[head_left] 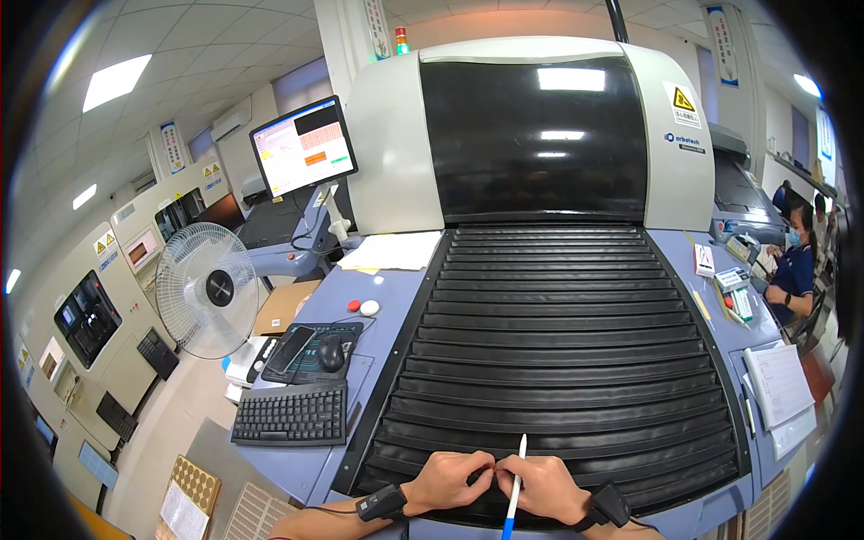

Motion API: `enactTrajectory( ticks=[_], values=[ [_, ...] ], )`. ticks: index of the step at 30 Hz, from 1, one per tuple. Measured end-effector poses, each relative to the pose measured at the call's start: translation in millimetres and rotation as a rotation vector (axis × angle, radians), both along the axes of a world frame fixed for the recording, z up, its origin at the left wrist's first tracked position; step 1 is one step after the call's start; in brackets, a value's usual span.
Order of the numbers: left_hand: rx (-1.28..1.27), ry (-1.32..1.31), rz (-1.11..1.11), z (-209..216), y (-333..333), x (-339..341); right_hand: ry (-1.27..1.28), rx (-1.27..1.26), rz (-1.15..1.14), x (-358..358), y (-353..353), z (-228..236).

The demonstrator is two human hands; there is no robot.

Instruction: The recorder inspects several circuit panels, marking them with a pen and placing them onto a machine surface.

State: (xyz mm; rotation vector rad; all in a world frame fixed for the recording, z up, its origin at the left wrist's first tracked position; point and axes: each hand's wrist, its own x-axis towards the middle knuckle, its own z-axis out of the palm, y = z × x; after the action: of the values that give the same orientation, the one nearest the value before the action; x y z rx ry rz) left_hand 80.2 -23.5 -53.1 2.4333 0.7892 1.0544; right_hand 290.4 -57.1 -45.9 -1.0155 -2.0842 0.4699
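Observation:
Both of my hands are close together above the near end of a black pleated machine cover (pixel 558 360). My right hand (pixel 551 490) is closed around a white pen with a blue end (pixel 515 497), which slants upright with its white end pointing away. My left hand (pixel 447 480) is closed in a pinch, its fingertips meeting those of my right hand. Whatever may lie between the pinched fingertips is too small or hidden to make out. Each wrist carries a black band with a small device and a thin cable.
Behind the cover rises a large white machine with a dark window (pixel 535 135). At left are a monitor (pixel 304 147), a keyboard (pixel 290 414), a mouse (pixel 332 353), a phone (pixel 292 349) and a fan (pixel 209 290). A paper pad (pixel 779 385) lies right; a seated person (pixel 796 274) is beyond.

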Motion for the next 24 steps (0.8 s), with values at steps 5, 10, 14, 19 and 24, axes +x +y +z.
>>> enactTrajectory(
  ticks=[5, 10, 14, 19, 24],
  values=[
    [-0.019, 0.005, 0.005, -0.1, -0.8, -0.3, -0.012, 0.004, -0.004, -0.4, -0.4, -0.2],
    [-0.007, 0.002, 0.0, 0.3, 0.2, -0.3, -0.01, 0.009, -0.004, -0.5, 1.5, -3.0],
    [-0.014, 0.015, -0.002, 0.7, 0.7, -1.0, -0.016, 0.003, 0.001, -0.8, 1.6, -1.2],
    [0.003, -0.006, -0.002, 1.9, -0.4, 0.6, -0.014, 0.004, 0.001, 0.0, 0.5, -1.7],
    [-0.017, 0.006, -0.011, 0.1, -0.4, -0.8, 0.001, 0.006, 0.003, -0.6, 0.2, -4.2]
  ],
)
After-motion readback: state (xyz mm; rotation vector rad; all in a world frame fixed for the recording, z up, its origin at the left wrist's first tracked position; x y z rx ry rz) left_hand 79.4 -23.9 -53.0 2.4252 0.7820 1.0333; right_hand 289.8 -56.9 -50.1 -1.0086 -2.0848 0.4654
